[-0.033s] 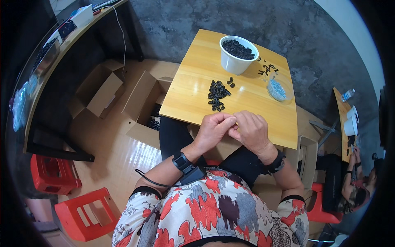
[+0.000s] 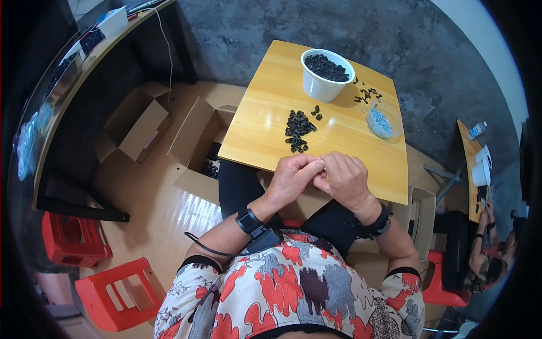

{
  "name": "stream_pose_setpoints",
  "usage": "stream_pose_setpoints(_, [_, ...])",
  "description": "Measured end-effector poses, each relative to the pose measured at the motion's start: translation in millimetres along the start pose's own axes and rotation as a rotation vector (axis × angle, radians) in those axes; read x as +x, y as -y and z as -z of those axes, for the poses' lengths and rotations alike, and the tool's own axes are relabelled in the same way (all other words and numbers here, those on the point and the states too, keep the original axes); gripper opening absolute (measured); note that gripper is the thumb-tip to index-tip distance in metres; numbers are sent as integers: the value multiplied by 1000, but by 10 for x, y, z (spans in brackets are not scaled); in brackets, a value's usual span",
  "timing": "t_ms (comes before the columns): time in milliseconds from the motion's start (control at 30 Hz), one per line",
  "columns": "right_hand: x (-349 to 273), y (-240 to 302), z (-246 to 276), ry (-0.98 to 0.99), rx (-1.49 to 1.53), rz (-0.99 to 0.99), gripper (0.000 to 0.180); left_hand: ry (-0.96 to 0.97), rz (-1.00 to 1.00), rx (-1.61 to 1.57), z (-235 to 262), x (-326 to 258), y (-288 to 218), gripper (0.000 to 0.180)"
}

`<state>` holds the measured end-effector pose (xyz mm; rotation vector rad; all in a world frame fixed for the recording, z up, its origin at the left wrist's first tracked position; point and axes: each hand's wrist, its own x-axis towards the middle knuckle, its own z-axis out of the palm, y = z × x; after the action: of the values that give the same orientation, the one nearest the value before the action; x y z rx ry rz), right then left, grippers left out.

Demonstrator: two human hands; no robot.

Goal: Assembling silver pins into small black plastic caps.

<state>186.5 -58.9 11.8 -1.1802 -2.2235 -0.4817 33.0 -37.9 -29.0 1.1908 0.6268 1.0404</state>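
Nothing has visibly moved since the earlier frame: both hands sit in the same spot at the near edge of the worktop [image 2: 265, 101], fingertips pressed together. Left hand [image 2: 291, 178] is curled, thumb and fingers pinched toward the right hand [image 2: 344, 181], which is curled the same way; whatever small piece sits between the fingertips is hidden, so cannot tell what either one grips. Left wrist carries a black watch [image 2: 248, 220] with a cable [image 2: 212, 248] running off it, right wrist has a dark band [image 2: 381, 222]. Just beyond the hands, on the worktop, lies a loose pile of small black parts [image 2: 297, 130], with two stray ones just beside it. Farther back stands a white cup [image 2: 326, 74] filled with the same black parts, upright. Right of the cup, a few scattered black bits [image 2: 367, 93], and near them a small clear dish [image 2: 381, 123] with pale blue pieces. Left of the worktop, on the floor, open cardboard boxes [image 2: 195, 144], the nearest holding dark parts. Red plastic stools [image 2: 116, 294] at lower left. Another person [image 2: 488, 254] sits at far right by a second wooden table.
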Motion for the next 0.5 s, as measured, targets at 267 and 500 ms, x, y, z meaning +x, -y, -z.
stream_pose_setpoints(267, [7,-63,-24,42,-53,66,34,95,-35,461,48,-56,-267,24])
stream_pose_setpoints(500, [1,-58,-21,47,-31,98,37,153,9,431,101,-85,-238,24])
